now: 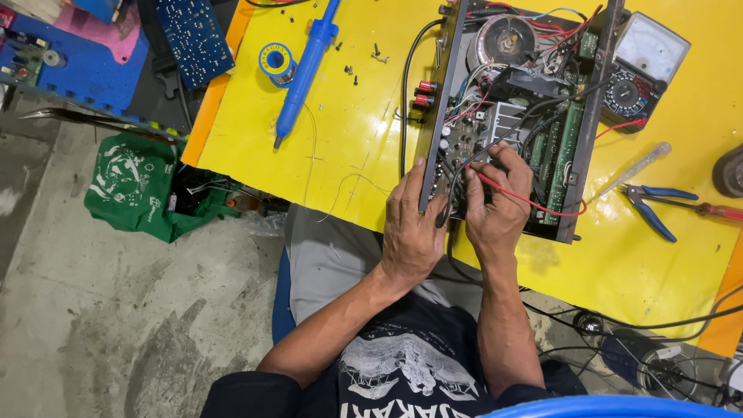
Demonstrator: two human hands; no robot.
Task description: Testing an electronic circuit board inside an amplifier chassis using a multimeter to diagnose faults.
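An opened electronic chassis (pixel 590 116) with circuit boards, wires and a round transformer (pixel 503 39) lies on a yellow table (pixel 356 108). My left hand (pixel 410 228) rests on the chassis's near left edge, fingers pressing a black probe lead down into the board. My right hand (pixel 495 205) is beside it over the board, fingers pinched on a red probe lead (pixel 534 203) that runs off to the right. An analog multimeter (pixel 642 66) lies against the chassis's right side, with red and black leads running from it.
A blue desoldering pump (pixel 306 70) and a solder spool (pixel 277 62) lie on the table's left part, near a few loose screws (pixel 364 62). Blue-handled pliers (pixel 658 205) and a clear screwdriver (pixel 635 170) lie right. A green bag (pixel 135 190) sits on the concrete floor.
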